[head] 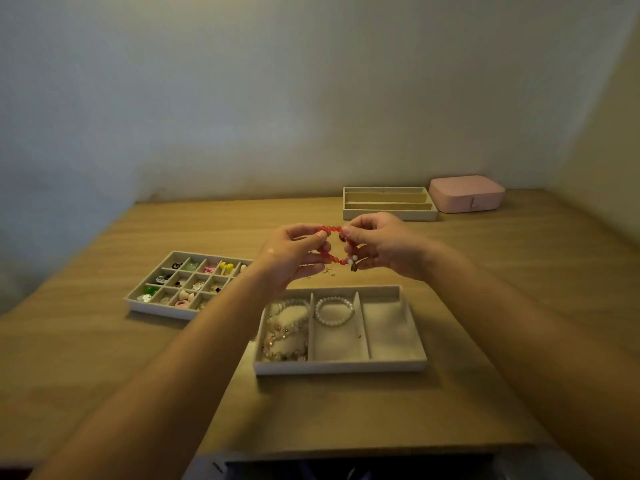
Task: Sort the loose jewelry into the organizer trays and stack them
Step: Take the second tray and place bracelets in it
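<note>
Both my hands hold a red beaded bracelet [329, 252] with a small dangling charm up above the table. My left hand [294, 254] pinches its left side and my right hand [381, 245] pinches its right side. Below them lies a three-compartment tray [394, 363]: several beaded bracelets fill the left slot, a pearl bracelet [334, 311] lies in the middle slot, and the right slot holds nothing. A grid tray [138, 304] at the left holds small earrings and charms. A small loose metal piece [329, 271] lies on the table under my hands.
A long-slot tray [389, 214] stands at the back right beside a closed pink jewelry box [465, 194]. The wooden table [104, 375] meets walls at the back and the right. Its front edge runs along the bottom of the view.
</note>
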The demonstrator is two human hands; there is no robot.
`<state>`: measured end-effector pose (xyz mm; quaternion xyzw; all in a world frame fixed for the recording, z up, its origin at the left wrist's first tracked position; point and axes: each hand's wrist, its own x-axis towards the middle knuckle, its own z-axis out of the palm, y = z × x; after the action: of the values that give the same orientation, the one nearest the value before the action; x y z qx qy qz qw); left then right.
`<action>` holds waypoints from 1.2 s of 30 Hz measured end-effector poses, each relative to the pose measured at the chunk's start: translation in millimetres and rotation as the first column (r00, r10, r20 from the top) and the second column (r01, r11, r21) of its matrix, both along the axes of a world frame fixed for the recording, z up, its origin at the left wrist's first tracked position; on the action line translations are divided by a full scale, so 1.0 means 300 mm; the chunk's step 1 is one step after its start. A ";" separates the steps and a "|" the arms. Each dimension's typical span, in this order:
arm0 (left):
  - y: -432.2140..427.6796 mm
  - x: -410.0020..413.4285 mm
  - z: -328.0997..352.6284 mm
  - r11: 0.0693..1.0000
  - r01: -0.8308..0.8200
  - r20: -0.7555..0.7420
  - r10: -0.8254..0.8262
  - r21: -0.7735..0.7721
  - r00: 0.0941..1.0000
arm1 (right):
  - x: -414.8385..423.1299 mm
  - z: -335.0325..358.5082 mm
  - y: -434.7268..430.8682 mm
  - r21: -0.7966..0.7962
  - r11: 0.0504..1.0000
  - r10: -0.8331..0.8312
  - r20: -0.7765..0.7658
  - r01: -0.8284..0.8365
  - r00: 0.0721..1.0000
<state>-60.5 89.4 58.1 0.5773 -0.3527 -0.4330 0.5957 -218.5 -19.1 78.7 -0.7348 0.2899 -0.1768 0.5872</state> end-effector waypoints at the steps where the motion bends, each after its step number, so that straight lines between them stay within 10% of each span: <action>1: 0.022 -0.007 0.002 1.000 -0.003 0.016 0.003 0.011 1.000 | -0.008 0.000 0.019 0.009 1.000 0.024 -0.030 -0.024 0.999; 12: 0.183 -0.101 -0.024 0.986 0.033 0.348 -0.088 0.161 0.933 | -0.085 -0.046 0.182 -0.143 0.967 0.158 -0.308 -0.210 0.938; 24: 0.208 -0.130 -0.088 0.962 0.030 0.786 -0.238 0.270 0.571 | -0.104 -0.098 0.220 -0.235 0.937 0.102 -0.521 -0.257 0.847; 36: 0.190 -0.121 -0.126 0.956 0.039 0.894 -0.288 0.292 0.343 | -0.063 -0.118 0.195 -0.499 0.803 -0.073 -0.624 -0.325 0.778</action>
<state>-97.0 146.4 20.2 0.7431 -0.6331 -0.1245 0.1775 -237.3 39.3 43.4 -0.9129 0.3439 0.0343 0.2171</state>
